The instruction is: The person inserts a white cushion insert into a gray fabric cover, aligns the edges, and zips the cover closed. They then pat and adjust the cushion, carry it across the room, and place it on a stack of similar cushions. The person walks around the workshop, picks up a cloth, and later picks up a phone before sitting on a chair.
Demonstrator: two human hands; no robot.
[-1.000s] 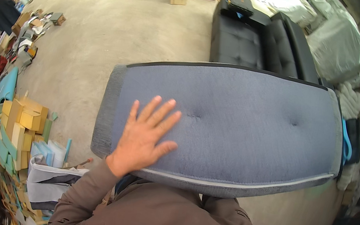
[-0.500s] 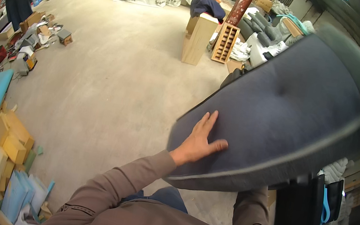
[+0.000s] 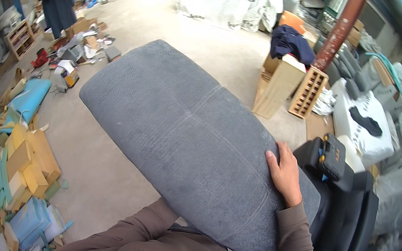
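Note:
A large grey padded seat cushion (image 3: 193,140) is held up in front of my body, slanting from far left to near right. Its fabric is textured, with stitched seams crossing the upper face. On the near right part of that face lies my right hand (image 3: 285,176), fingers stretched flat and thumb apart. The sleeve of my left arm (image 3: 148,220) goes in under the cushion's near left edge. My left hand is hidden beneath it, so its fingers do not show.
Black padded furniture (image 3: 344,224) stands close on the right, a black tool case (image 3: 332,157) on it. Foam blocks (image 3: 35,177) and blue foam pieces (image 3: 36,220) are heaped at the left. Beyond stand a wooden box (image 3: 279,88), a slotted wooden frame (image 3: 308,93) and a red post (image 3: 340,32).
The cushion has turned over from its dark buttoned face to the grey seamed face and swung leftward. My left hand went from on top to underneath; my right hand came out on top.

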